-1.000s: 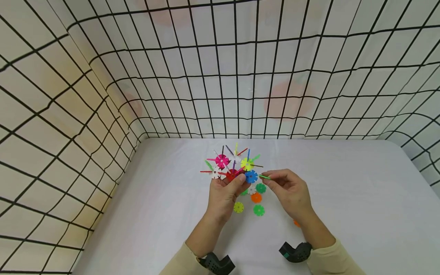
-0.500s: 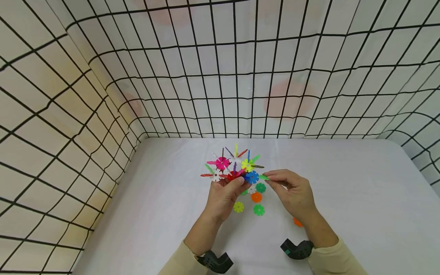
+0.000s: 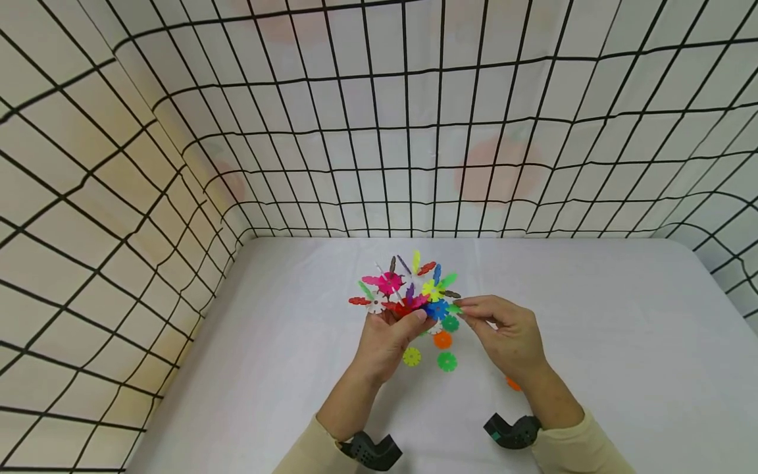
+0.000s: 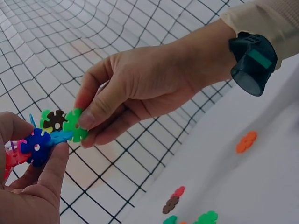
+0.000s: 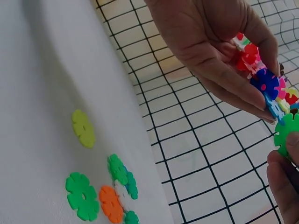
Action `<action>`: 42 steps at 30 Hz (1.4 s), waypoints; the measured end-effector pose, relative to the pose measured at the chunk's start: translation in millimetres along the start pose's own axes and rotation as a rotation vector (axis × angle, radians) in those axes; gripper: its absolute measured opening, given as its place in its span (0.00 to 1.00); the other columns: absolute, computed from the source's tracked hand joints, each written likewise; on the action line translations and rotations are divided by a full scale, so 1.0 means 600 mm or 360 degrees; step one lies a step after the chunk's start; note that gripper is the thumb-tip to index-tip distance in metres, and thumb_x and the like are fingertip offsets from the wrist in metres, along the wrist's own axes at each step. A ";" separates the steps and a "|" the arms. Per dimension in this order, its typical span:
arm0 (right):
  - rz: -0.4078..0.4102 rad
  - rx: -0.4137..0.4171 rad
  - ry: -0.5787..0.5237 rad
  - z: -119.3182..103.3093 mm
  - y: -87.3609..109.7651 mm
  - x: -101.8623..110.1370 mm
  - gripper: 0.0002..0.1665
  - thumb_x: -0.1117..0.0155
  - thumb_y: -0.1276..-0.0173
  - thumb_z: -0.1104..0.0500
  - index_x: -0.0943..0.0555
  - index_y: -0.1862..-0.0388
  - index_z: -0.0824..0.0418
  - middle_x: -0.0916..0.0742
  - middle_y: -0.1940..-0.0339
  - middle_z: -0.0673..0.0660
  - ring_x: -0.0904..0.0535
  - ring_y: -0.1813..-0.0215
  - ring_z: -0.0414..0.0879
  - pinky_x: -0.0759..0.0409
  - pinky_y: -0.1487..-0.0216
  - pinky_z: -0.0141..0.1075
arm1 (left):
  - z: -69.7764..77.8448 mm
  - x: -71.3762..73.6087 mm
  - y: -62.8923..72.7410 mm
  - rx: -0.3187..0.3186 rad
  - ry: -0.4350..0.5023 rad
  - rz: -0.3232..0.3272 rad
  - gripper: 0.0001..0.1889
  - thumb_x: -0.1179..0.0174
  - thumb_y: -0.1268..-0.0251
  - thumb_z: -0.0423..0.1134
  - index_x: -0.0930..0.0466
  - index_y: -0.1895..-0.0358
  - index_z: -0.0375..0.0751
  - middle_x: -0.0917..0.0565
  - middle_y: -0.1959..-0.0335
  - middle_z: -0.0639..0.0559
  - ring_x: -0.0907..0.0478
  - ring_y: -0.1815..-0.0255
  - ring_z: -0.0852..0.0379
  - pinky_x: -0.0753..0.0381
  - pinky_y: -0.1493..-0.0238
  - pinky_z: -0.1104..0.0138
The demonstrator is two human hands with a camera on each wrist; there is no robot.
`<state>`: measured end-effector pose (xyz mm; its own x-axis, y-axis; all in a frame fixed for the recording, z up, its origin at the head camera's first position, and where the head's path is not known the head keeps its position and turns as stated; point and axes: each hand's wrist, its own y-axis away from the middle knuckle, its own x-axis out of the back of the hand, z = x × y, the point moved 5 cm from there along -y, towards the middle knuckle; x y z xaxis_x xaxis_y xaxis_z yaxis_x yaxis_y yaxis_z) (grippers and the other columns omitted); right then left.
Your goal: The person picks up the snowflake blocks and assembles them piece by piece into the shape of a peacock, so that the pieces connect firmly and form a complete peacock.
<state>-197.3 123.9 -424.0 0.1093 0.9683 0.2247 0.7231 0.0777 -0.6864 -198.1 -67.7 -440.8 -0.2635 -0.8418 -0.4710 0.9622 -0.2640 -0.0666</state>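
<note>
My left hand (image 3: 381, 345) pinches a cluster of interlocking snowflake discs by a dark blue disc (image 4: 37, 147) between thumb and fingers. The cluster carries pink (image 3: 389, 283), white, red, yellow, brown and purple discs, which fan out above the hand. My right hand (image 3: 503, 332) pinches a green snowflake disc (image 4: 74, 125) between thumb and fingertips. In the left wrist view, this green disc meets the edge of a light blue disc (image 4: 58, 136) of the cluster. How deeply their slots engage cannot be made out. Both hands are raised over the table.
Loose snowflake discs lie on the white table (image 3: 284, 368) below the hands: yellow-green (image 3: 411, 357), green (image 3: 447, 361), orange (image 3: 442, 340) and others. Another orange disc (image 3: 513, 383) lies near the right wrist. Black-grid netting (image 3: 379, 151) stands behind the table and on the sides.
The cluster has tilted and shifted slightly right, showing more of the disc faces. The green disc in my right hand has turned and come up against the light blue disc.
</note>
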 end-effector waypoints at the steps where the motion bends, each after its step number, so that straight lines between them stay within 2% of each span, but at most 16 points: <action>1: 0.0003 0.0004 -0.0005 0.000 0.000 0.001 0.18 0.29 0.51 0.85 0.10 0.66 0.69 0.09 0.64 0.64 0.14 0.52 0.27 0.18 0.52 0.20 | -0.001 0.000 0.000 0.0015 -0.0006 -0.0001 0.29 0.36 0.30 0.32 0.34 0.28 0.42 0.15 0.42 0.51 0.14 0.43 0.56 0.16 0.41 0.62; 5: -0.0016 0.0006 -0.0023 0.001 -0.002 0.004 0.17 0.29 0.52 0.86 0.11 0.67 0.70 0.09 0.65 0.64 0.14 0.52 0.27 0.17 0.53 0.21 | -0.002 -0.001 0.000 0.0059 -0.0039 0.0000 0.32 0.36 0.30 0.32 0.36 0.25 0.44 0.17 0.38 0.48 0.15 0.40 0.54 0.16 0.42 0.61; 9: -0.0073 -0.0011 -0.0011 0.003 -0.003 0.007 0.17 0.29 0.52 0.86 0.11 0.67 0.70 0.09 0.65 0.65 0.15 0.52 0.26 0.16 0.55 0.22 | -0.001 -0.001 0.001 0.0081 -0.0044 -0.0045 0.34 0.36 0.29 0.33 0.37 0.23 0.50 0.20 0.34 0.47 0.17 0.38 0.54 0.17 0.41 0.60; 12: -0.0097 -0.0013 -0.0011 0.005 -0.004 0.009 0.17 0.29 0.52 0.86 0.11 0.68 0.69 0.09 0.66 0.65 0.15 0.52 0.25 0.16 0.56 0.23 | 0.001 0.000 0.002 0.0099 -0.0064 -0.0102 0.33 0.36 0.29 0.34 0.36 0.24 0.49 0.17 0.36 0.49 0.16 0.39 0.56 0.17 0.40 0.61; 14: -0.0105 -0.0012 -0.0027 0.005 -0.004 0.010 0.17 0.29 0.52 0.86 0.11 0.67 0.70 0.10 0.66 0.66 0.15 0.53 0.25 0.16 0.57 0.23 | 0.002 0.000 0.004 0.0110 -0.0092 -0.0132 0.31 0.35 0.29 0.36 0.35 0.25 0.44 0.16 0.38 0.49 0.15 0.41 0.57 0.18 0.39 0.62; 17: -0.0119 0.0000 -0.0042 0.004 -0.003 0.011 0.18 0.30 0.51 0.86 0.11 0.67 0.70 0.10 0.67 0.66 0.14 0.53 0.26 0.15 0.57 0.23 | 0.002 0.001 0.005 0.0133 -0.0125 -0.0161 0.32 0.36 0.29 0.36 0.36 0.24 0.41 0.16 0.37 0.48 0.15 0.41 0.58 0.18 0.38 0.63; 23: -0.0190 -0.0023 -0.0146 0.007 -0.004 0.015 0.18 0.31 0.51 0.86 0.11 0.68 0.67 0.09 0.66 0.62 0.13 0.54 0.30 0.14 0.57 0.25 | 0.000 0.003 0.005 0.0186 -0.0147 -0.0168 0.34 0.37 0.28 0.35 0.38 0.23 0.44 0.19 0.33 0.43 0.15 0.41 0.58 0.18 0.38 0.62; 29: -0.0268 -0.0053 -0.0227 0.009 -0.004 0.018 0.17 0.31 0.50 0.86 0.12 0.69 0.69 0.09 0.65 0.61 0.12 0.52 0.31 0.14 0.56 0.27 | -0.004 0.006 0.004 0.0291 -0.0089 -0.0150 0.32 0.37 0.28 0.36 0.37 0.24 0.38 0.14 0.41 0.51 0.14 0.45 0.60 0.18 0.38 0.65; 33: -0.0241 0.0018 -0.0104 0.004 -0.006 0.014 0.18 0.30 0.50 0.85 0.12 0.68 0.66 0.09 0.66 0.61 0.12 0.54 0.34 0.15 0.54 0.25 | -0.004 0.007 0.002 0.0298 0.0005 -0.0105 0.28 0.39 0.26 0.36 0.34 0.27 0.35 0.13 0.46 0.56 0.14 0.47 0.61 0.19 0.37 0.67; 37: -0.0181 0.0106 0.0064 -0.002 -0.009 0.008 0.19 0.28 0.52 0.85 0.11 0.67 0.66 0.08 0.65 0.60 0.10 0.56 0.38 0.16 0.53 0.22 | -0.001 0.005 0.000 0.0227 0.0054 -0.0076 0.28 0.43 0.23 0.38 0.37 0.25 0.35 0.13 0.46 0.58 0.15 0.46 0.61 0.20 0.36 0.67; 39: -0.0166 0.0128 0.0110 -0.002 -0.009 0.006 0.20 0.27 0.53 0.85 0.11 0.65 0.66 0.08 0.65 0.61 0.10 0.56 0.40 0.17 0.52 0.22 | 0.003 0.003 -0.001 0.0190 0.0050 -0.0068 0.29 0.47 0.20 0.45 0.38 0.25 0.35 0.14 0.45 0.57 0.16 0.44 0.60 0.20 0.36 0.67; 42: -0.0135 0.0117 0.0141 -0.001 -0.007 0.006 0.20 0.27 0.52 0.84 0.11 0.65 0.66 0.08 0.65 0.62 0.10 0.56 0.39 0.18 0.51 0.21 | 0.008 0.003 -0.001 0.0184 0.0076 -0.0026 0.32 0.55 0.19 0.58 0.38 0.23 0.42 0.17 0.37 0.49 0.16 0.40 0.57 0.19 0.36 0.65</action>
<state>-199.9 127.2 -419.8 0.1120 0.9331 0.3417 0.6809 0.1784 -0.7104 -199.3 -71.0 -437.4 -0.2726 -0.8145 -0.5122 0.9429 -0.3321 0.0262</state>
